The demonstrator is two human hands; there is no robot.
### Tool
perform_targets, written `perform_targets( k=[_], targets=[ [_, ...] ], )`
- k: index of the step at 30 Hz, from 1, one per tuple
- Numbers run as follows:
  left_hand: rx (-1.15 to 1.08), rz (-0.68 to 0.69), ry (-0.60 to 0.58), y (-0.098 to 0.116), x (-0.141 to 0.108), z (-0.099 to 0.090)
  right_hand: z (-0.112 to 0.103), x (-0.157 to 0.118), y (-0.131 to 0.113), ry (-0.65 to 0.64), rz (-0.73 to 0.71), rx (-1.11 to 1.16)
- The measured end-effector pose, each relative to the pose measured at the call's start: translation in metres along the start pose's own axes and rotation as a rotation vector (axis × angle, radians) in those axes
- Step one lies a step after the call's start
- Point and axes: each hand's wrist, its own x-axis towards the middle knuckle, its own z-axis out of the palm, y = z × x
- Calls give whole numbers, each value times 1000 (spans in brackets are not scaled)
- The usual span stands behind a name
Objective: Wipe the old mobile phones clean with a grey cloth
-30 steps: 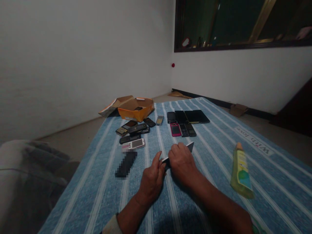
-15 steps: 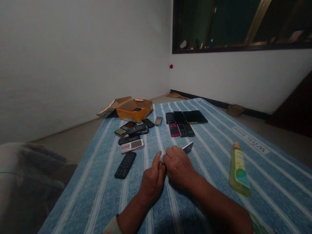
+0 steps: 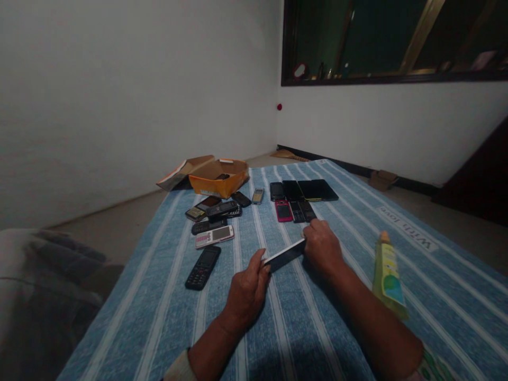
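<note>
A thin phone with a white edge and dark face [image 3: 284, 255] is tilted above the striped cloth, held at both ends. My left hand [image 3: 249, 286] pinches its near left end between thumb and fingers. At the far right end, the curled fingers of my right hand [image 3: 322, 247] grip it. Just beyond my right hand lie a pink phone [image 3: 283, 210] and dark phones [image 3: 307, 211]. A black keypad phone [image 3: 203, 268] lies left of my left hand, with a white and pink phone [image 3: 215, 236] behind it.
An open orange box [image 3: 220, 185] stands at the back left, near several piled phones [image 3: 222, 208]. Large dark phones [image 3: 318, 189] lie in a back row. A yellow-green bottle [image 3: 389, 280] lies on the right of the striped cloth [image 3: 159, 296].
My right hand has moved right and away from my left hand, which stays nearly in place. The phone between them now shows its long edge and dark face.
</note>
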Motion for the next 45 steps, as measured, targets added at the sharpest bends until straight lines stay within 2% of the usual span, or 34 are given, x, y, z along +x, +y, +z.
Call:
perform_targets(
  k=[9, 12, 14, 17, 22, 26, 31, 34, 39, 42, 45],
  targets=[
    [23, -51, 0, 2, 2, -3, -3, -20, -81, 187, -243, 141],
    [26, -64, -7, 1, 1, -3, -3, -24, -94, 196, -285, 192],
    [22, -67, -1, 1, 1, -3, -2, -24, -90, 181, -318, 217],
    [-17, -63, -4, 1, 2, -2, 1, -20, -68, 167, -296, 214],
    [-38, -26, -13, 2, 3, -2, 9, -8, -14, 160, -99, 173],
    [-12, 4, -17, 2, 3, -4, 14, -1, 12, 163, 101, 332],
    [77, 39, -36, -1, 6, -6, 16, -1, 21, 133, 344, 794],
    [162, 74, -26, -2, 10, -7, 21, -3, 22, 118, 461, 959],
    [426, 119, -10, 12, 21, -15, 25, -3, 21, 144, 485, 998],
    [602, 154, -58, 33, 32, -17, 22, -2, 20, 146, 487, 995],
    [657, 193, -141, 58, 48, -11, 20, -1, 19, 155, 492, 999]
  ],
)
